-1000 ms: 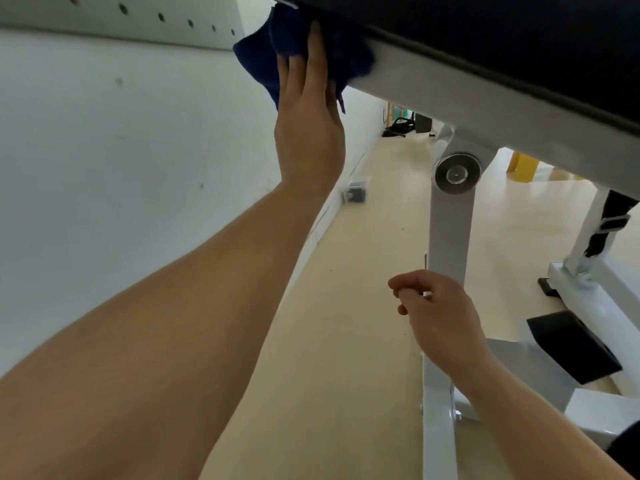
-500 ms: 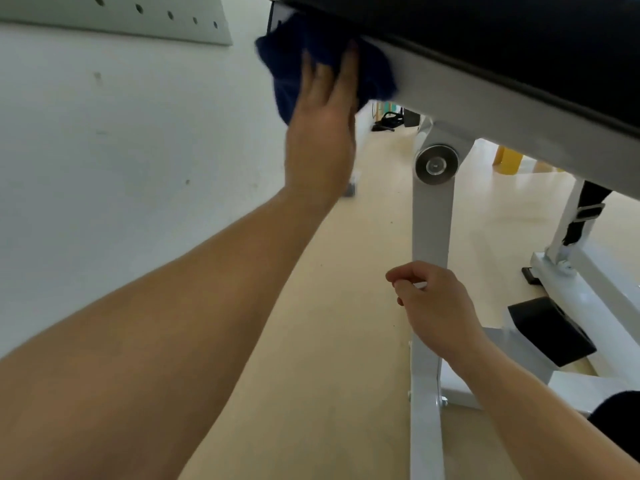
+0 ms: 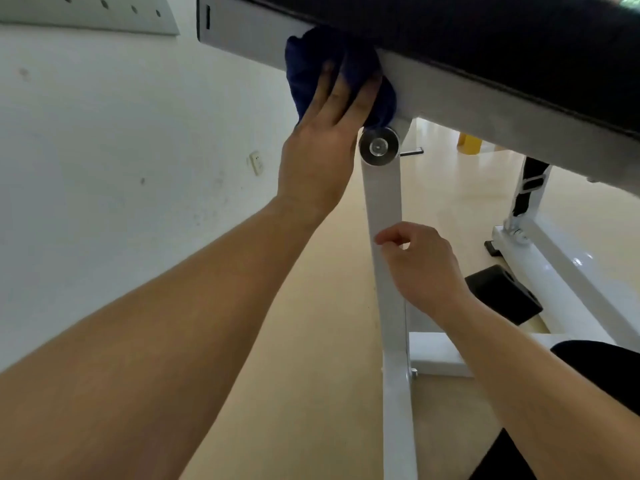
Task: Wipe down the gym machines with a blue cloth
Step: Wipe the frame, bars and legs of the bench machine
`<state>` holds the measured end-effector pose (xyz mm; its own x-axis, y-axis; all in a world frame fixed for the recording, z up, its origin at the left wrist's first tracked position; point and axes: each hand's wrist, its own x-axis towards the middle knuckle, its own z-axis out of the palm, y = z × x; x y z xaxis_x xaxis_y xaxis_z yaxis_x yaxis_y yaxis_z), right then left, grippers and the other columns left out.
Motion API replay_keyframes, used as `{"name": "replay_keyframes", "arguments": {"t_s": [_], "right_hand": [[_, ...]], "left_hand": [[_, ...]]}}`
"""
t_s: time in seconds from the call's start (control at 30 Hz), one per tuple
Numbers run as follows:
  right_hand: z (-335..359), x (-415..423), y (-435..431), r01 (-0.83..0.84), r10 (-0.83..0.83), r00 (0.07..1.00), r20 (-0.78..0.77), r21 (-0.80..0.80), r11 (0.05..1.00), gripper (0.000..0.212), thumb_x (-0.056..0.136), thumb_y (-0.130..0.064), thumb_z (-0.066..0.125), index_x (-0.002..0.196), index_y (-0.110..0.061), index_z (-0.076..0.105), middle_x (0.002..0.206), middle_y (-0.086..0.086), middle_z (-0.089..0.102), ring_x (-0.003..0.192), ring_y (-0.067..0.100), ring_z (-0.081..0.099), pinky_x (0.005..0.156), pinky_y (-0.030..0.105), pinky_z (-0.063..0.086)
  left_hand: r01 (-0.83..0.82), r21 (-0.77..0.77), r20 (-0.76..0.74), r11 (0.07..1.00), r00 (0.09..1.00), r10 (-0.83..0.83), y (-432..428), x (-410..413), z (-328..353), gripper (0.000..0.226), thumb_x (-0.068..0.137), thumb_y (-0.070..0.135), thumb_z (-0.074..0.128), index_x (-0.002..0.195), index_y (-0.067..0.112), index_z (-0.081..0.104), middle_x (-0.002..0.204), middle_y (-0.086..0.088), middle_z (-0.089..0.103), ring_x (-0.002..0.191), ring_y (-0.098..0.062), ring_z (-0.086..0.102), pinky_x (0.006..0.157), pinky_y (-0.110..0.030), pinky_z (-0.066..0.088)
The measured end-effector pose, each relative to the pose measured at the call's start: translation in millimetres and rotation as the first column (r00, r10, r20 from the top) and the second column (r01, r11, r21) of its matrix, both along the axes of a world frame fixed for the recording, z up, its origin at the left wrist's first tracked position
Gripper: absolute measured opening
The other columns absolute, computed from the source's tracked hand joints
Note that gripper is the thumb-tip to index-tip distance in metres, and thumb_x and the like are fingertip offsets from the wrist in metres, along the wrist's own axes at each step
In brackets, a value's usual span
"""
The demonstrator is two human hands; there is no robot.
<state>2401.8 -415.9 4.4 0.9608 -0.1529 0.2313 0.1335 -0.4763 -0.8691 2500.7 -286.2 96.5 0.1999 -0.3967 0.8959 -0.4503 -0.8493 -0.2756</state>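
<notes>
As the left hand point(image 3: 318, 157) presses the blue cloth point(image 3: 304, 71) flat-fingered onto the upper-centre frame rail point(image 3: 467, 105), the right hand point(image 3: 426, 268) curls loosely, empty.

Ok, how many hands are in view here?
2. The left hand presses the blue cloth flat against the white rail under the black pad. The right hand, loosely curled and empty, is lower, before the white upright.
</notes>
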Motion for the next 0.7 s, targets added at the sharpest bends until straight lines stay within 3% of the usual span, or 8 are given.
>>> {"name": "replay_keyframes", "arguments": {"t_s": [0.13,0.23,0.33,0.43,0.53,0.7], "right_hand": [[-7,-1,-13,0.017,-0.017,1.000,0.001,-0.100,0.995,0.024,0.096,-0.021,0.048,0.106,-0.028,0.068,0.110,-0.011,0.059,0.099,0.012,0.057,0.083,0.026,0.042],[-12,-1,-19,0.017,-0.020,1.000,-0.009,-0.204,0.979,0.023,0.096,-0.020,0.048,0.107,-0.025,0.068,0.113,-0.008,0.058,0.098,0.013,0.057,0.085,0.028,0.042],[-15,-5,-25,0.021,-0.026,1.000,-0.014,-0.278,0.960,0.025,0.097,-0.022,0.047,0.112,-0.025,0.066,0.120,-0.009,0.056,0.100,0.011,0.056,0.084,0.027,0.040],[-16,-10,-35,0.026,-0.032,0.999,-0.011,-0.331,0.943,0.025,0.097,-0.025,0.047,0.115,-0.027,0.065,0.124,-0.009,0.055,0.100,0.010,0.055,0.083,0.027,0.039],[-18,-16,-50,0.039,-0.049,0.999,-0.018,-0.380,0.924,0.024,0.098,-0.027,0.047,0.114,-0.027,0.065,0.121,-0.007,0.056,0.099,0.013,0.056,0.081,0.029,0.041],[-24,-26,-68,0.083,-0.113,0.993,-0.044,-0.436,0.896,0.028,0.097,-0.027,0.046,0.119,-0.026,0.064,0.124,-0.004,0.055,0.106,0.018,0.057,0.091,0.033,0.046]], "left_hand": [[0.004,-0.099,-0.003,0.995,1.000,-0.005,-2,-5,-2,0.043,0.098,0.016,0.054,0.141,0.015,0.053,0.145,-0.010,0.052,0.135,-0.034,0.046,0.086,-0.046,0.057],[0.026,0.028,-0.001,0.999,1.000,-0.026,-32,-10,-14,0.043,0.092,0.015,0.063,0.135,0.018,0.059,0.142,-0.009,0.055,0.134,-0.034,0.048,0.086,-0.043,0.057],[0.035,0.166,0.072,0.985,0.996,-0.047,-49,-9,-20,0.044,0.087,0.013,0.070,0.129,0.023,0.064,0.138,-0.004,0.059,0.129,-0.029,0.054,0.097,-0.037,0.050],[-0.009,0.145,0.167,0.989,0.986,-0.016,-36,-7,-17,0.040,0.091,0.017,0.068,0.130,0.024,0.064,0.136,-0.003,0.061,0.125,-0.026,0.058,0.093,-0.036,0.053],[-0.051,0.054,0.153,0.997,0.987,0.042,-37,-6,-22,0.037,0.096,0.021,0.061,0.133,0.024,0.060,0.139,-0.003,0.058,0.128,-0.029,0.055,0.091,-0.041,0.054],[0.030,0.222,0.173,0.975,0.982,-0.070,-81,-4,-35,0.039,0.090,0.009,0.060,0.126,0.023,0.066,0.134,-0.004,0.062,0.121,-0.030,0.060,0.099,-0.042,0.052]]}}
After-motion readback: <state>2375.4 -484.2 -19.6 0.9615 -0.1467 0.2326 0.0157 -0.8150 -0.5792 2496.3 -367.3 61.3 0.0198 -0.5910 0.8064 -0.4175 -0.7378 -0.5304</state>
